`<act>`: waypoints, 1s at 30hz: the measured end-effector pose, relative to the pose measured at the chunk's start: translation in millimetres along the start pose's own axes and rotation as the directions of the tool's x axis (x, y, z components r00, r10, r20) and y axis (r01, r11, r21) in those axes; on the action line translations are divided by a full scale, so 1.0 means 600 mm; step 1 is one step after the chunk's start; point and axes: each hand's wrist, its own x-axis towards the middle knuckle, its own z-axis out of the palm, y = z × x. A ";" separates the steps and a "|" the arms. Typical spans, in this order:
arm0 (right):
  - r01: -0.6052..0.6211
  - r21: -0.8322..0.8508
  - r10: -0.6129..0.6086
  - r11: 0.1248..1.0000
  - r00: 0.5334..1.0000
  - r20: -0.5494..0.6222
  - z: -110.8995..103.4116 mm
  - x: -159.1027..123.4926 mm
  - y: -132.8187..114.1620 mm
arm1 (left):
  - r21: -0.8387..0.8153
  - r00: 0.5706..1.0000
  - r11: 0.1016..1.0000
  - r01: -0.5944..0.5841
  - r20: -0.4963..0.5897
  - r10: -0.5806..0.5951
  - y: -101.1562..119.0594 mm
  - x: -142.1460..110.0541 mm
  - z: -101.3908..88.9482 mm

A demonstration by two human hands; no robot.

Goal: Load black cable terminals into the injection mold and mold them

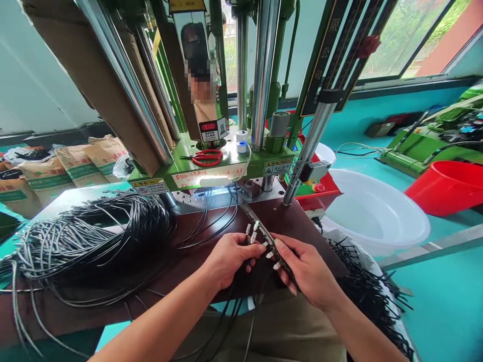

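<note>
My right hand (310,270) is wrapped round a long narrow metal bar (266,234), which slants away over the brown tabletop towards the press. Several small silvery connectors (277,265) sit along the bar's left side, with black cables trailing down from them. Beside the bar, my left hand (231,257) pinches cables whose silvery connector ends (254,234) stick up above the fingers. The left fingertips meet the bar's edge; whether they press a connector into it I cannot tell. A large bundle of black cables (94,236) lies to the left.
A green press (237,163) with steel columns stands ahead, red-handled scissors (207,157) on its plate. Several cables run from under it. At right are a red emergency button (319,187), a white tub (377,201), a red bucket (449,186) and black moulded scraps (372,286).
</note>
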 end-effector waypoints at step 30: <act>-0.091 0.029 0.091 0.995 0.996 -0.015 -0.010 -0.015 -0.003 | -0.061 0.999 0.998 0.034 0.021 -0.033 0.006 0.004 -0.013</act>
